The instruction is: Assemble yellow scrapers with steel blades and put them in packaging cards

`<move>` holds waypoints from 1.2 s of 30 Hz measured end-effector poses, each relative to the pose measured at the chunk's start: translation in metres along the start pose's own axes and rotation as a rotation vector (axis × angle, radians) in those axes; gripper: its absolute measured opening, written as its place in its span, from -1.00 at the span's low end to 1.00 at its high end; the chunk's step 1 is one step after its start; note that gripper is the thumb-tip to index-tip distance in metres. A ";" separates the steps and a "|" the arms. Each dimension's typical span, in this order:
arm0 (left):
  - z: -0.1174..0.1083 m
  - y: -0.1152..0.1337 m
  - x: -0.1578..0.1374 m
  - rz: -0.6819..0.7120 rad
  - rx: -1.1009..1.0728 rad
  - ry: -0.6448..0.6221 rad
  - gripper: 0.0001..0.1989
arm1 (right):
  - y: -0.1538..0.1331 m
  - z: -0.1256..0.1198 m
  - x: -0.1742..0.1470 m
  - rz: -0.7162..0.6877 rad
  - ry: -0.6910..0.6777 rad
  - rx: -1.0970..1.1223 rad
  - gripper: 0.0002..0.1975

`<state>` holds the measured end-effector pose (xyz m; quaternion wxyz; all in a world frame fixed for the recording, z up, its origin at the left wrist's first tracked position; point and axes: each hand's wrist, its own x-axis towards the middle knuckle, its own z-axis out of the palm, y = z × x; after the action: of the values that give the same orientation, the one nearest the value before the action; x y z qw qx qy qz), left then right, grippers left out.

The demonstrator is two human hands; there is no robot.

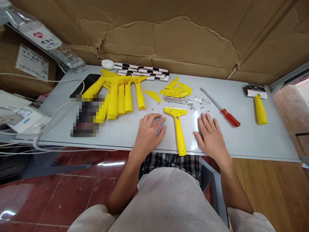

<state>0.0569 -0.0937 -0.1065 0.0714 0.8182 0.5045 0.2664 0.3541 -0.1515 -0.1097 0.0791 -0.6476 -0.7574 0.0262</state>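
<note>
We see left hand [148, 131] loosely curled, right hand [212, 138] flat, both empty, yellow T-shaped plastic scraper [179, 130] lying between them.

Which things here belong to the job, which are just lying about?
Likely the job's:
yellow scraper, between left hand and right hand
yellow handles
yellow plates
metal strips
screws
red-handled screwdriver

Probably just lying about:
clear bottle
labelled cardboard box
white cables
</note>
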 end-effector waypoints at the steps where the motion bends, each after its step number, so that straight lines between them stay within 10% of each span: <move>1: 0.000 0.000 0.000 0.003 0.002 -0.002 -0.70 | 0.000 0.001 0.000 -0.002 0.014 0.002 -0.22; 12: -0.010 0.026 0.007 -0.166 0.008 0.044 -0.65 | 0.000 0.004 -0.003 -0.021 0.084 0.062 -0.28; 20: -0.010 0.083 0.021 0.002 0.113 -0.296 -0.64 | 0.001 0.001 -0.002 -0.029 0.072 0.083 -0.28; 36: -0.033 0.061 0.019 -0.054 0.234 -0.376 -0.86 | 0.003 0.004 -0.004 -0.067 0.123 0.081 -0.30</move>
<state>0.0947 -0.1120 -0.0479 0.0760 0.8424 0.5314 0.0467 0.3565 -0.1543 -0.1142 0.1525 -0.6184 -0.7708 0.0145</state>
